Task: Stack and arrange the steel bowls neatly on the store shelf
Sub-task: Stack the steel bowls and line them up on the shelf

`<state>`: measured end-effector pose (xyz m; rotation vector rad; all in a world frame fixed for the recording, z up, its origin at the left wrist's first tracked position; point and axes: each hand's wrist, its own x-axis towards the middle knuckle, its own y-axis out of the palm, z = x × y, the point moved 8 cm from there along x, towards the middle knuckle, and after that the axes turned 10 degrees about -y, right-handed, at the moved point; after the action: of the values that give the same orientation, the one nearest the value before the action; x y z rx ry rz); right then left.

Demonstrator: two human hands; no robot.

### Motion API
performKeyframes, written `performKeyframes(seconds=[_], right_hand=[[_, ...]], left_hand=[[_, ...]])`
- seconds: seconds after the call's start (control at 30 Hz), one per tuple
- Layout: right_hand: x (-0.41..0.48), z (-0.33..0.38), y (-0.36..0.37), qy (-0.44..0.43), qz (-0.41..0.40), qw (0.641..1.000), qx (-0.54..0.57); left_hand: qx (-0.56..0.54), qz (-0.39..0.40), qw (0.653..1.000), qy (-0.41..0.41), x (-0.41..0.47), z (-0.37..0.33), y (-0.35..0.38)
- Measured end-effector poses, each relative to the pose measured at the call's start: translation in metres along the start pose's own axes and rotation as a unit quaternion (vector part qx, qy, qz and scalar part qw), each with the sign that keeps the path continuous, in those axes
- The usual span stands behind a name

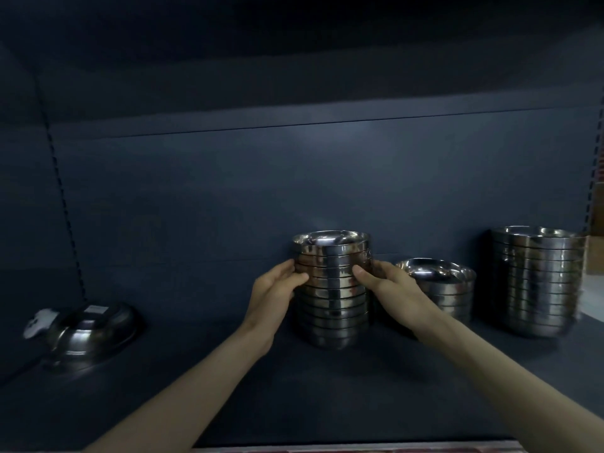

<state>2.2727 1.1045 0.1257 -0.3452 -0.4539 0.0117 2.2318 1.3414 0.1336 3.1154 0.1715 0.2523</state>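
A tall stack of several steel bowls [331,299] stands in the middle of the dark shelf [294,397]. My left hand [274,289] grips its left side and my right hand [389,286] grips its right side, both around the upper half. A shorter stack of steel bowls [441,289] sits just to the right, partly behind my right hand. A taller, wider stack [536,282] stands at the far right. An upturned steel bowl [91,331] with a label lies at the far left.
A white object [37,323] lies behind the upturned bowl at the left. The shelf's back panel [294,178] rises close behind the stacks. A cardboard box [595,253] shows at the right edge. Bare shelf lies between the upturned bowl and the middle stack.
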Motion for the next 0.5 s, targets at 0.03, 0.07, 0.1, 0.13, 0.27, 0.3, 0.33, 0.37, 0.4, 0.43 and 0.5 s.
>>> performKeyframes(seconds=[0.03,0.07,0.1,0.13,0.27,0.3,0.33,0.37,0.4,0.43,0.5], right_hand=[[-0.006,0.005,0.001,0.000,-0.005,1.000,-0.003],[-0.012,0.010,0.002,-0.003,-0.007,1.000,-0.008],[-0.018,0.013,0.003,-0.007,-0.008,1.000,-0.012],[-0.023,0.016,0.007,-0.009,-0.007,1.000,-0.015],[-0.047,0.025,0.032,-0.015,0.018,1.000,-0.016],[-0.052,0.027,0.041,-0.016,0.028,0.999,-0.016],[-0.057,0.029,0.050,-0.017,0.039,0.999,-0.017],[-0.062,0.032,0.060,-0.019,0.050,0.998,-0.017],[-0.066,0.034,0.069,-0.022,0.061,0.998,-0.016],[-0.069,0.038,0.078,-0.029,0.069,0.997,-0.015],[-0.074,0.046,0.091,-0.044,0.084,0.995,-0.028]], left_hand=[[0.011,-0.008,1.000,-0.007,-0.003,0.002,-0.005],[0.028,-0.018,0.999,-0.008,-0.008,0.004,-0.011],[0.048,-0.026,0.998,-0.008,-0.013,0.006,-0.016],[0.067,-0.033,0.997,-0.007,-0.019,0.008,-0.020],[0.105,-0.052,0.993,-0.018,-0.043,0.017,-0.039],[0.112,-0.059,0.992,-0.021,-0.048,0.019,-0.046],[0.115,-0.066,0.991,-0.024,-0.052,0.019,-0.052],[0.118,-0.073,0.990,-0.025,-0.058,0.019,-0.059],[0.122,-0.077,0.989,-0.025,-0.063,0.018,-0.066],[0.131,-0.081,0.988,-0.025,-0.067,0.017,-0.072],[0.148,-0.093,0.984,-0.029,-0.075,0.014,-0.085]])
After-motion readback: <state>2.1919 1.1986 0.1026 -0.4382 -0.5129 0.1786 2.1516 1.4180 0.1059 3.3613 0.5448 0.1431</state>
